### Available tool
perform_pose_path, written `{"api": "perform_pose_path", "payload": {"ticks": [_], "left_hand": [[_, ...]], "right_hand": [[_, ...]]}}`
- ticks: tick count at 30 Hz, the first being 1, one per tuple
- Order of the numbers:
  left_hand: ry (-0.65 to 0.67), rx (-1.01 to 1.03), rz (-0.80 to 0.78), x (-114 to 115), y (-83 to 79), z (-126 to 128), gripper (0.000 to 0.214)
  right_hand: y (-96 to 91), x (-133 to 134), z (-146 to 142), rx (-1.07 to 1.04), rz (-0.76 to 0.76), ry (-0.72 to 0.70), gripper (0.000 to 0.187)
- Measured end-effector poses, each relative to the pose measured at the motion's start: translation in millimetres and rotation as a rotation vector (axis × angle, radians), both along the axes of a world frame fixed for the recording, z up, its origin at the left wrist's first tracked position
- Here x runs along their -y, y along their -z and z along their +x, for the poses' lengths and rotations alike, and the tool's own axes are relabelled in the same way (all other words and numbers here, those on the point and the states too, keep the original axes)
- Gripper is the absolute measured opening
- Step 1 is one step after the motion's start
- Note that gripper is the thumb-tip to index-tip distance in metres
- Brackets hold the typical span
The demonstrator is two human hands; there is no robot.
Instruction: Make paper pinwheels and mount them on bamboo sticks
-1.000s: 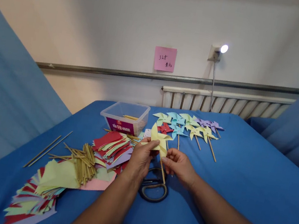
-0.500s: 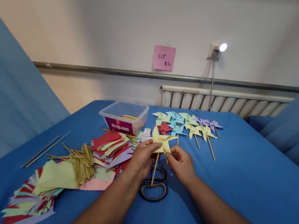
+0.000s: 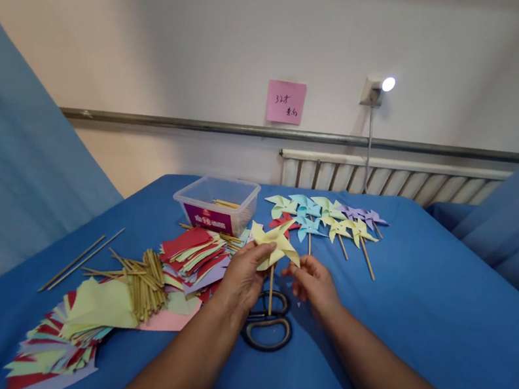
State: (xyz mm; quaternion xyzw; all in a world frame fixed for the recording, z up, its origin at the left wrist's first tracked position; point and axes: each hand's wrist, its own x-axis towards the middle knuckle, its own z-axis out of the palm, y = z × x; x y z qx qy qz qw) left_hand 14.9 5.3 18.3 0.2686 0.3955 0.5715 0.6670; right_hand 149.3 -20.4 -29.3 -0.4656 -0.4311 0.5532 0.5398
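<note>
My left hand [image 3: 245,278] is closed around a pale yellow paper pinwheel [image 3: 277,245], the thumb lying on its centre. The pinwheel's wooden stick points down toward the table. At the right blade tip is my right hand [image 3: 316,287], its fingers loosely bent and apart; whether they touch the paper is hard to tell. Below the stick lies a pair of scissors [image 3: 287,336] with dark handles, its blades hidden from sight. Behind my hands, several finished pinwheels [image 3: 310,227] in green, blue, red, purple and yellow rest on the table.
A clear plastic box [image 3: 213,218] with sticks in it stands at the back. Stacks of coloured paper [image 3: 194,256] and a heap of short sticks [image 3: 147,285] lie at left, near two long rods [image 3: 78,264]. Blue cloth [image 3: 418,314] covers the table.
The yellow pinwheel's blades have turned and shifted slightly left in my left hand. My right fingers have loosened from the pinch at its lower right blade.
</note>
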Motion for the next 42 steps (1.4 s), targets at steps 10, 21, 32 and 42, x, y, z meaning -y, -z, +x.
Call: {"api": "perform_pose_path", "payload": {"ticks": [10, 21, 32, 42], "left_hand": [[-0.019, -0.008, -0.018, -0.3, 1.8, 2.5, 0.03], [-0.013, -0.039, -0.022, -1.8, -4.5, -1.0, 0.023], [-0.067, -0.053, 0.005, -2.8, -2.3, 0.2, 0.026], [-0.011, -0.023, -0.083, -5.6, 0.4, -3.2, 0.03]], "right_hand": [[-3.9, 12.2, -14.9, -0.069, -0.043, -0.302, 0.045], [-2.4, 8.1, -7.8, -0.063, 0.016, -0.285, 0.042], [3.4, 6.1, -5.5, -0.057, 0.014, -0.299, 0.043], [3.7, -1.2, -2.4, -0.038, 0.002, -0.169, 0.042]]}}
